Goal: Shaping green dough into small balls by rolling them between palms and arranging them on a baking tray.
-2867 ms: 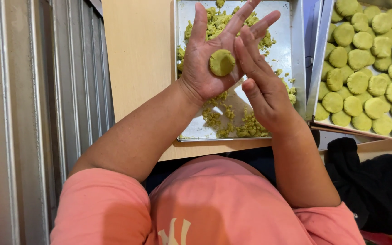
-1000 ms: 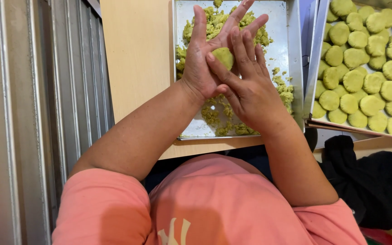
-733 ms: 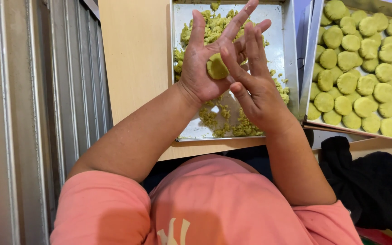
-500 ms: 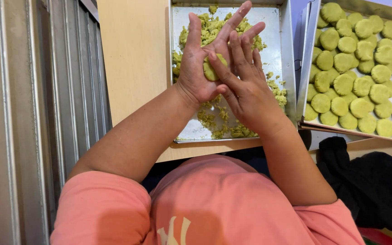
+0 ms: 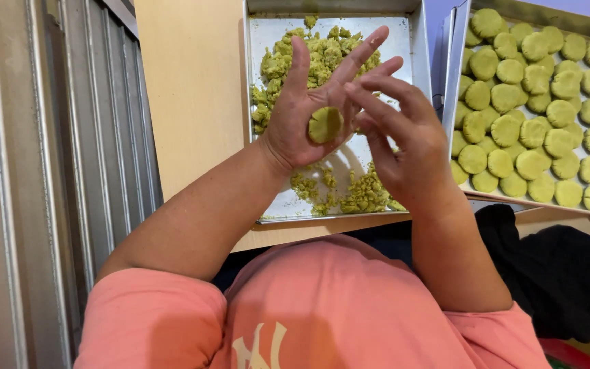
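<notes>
The right hand [image 5: 411, 147] and left hand [image 5: 308, 113] hid the middle of the crumb tray [image 5: 414, 82]; the frame cut the disc tray [image 5: 455, 82] at its right edge.

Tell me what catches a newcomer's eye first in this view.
First, the round green dough disc lying in the open left hand, with the right hand raised beside it. Beneath them, a metal tray holds crumbly green dough. To the right, another tray is packed with shaped green discs.
</notes>
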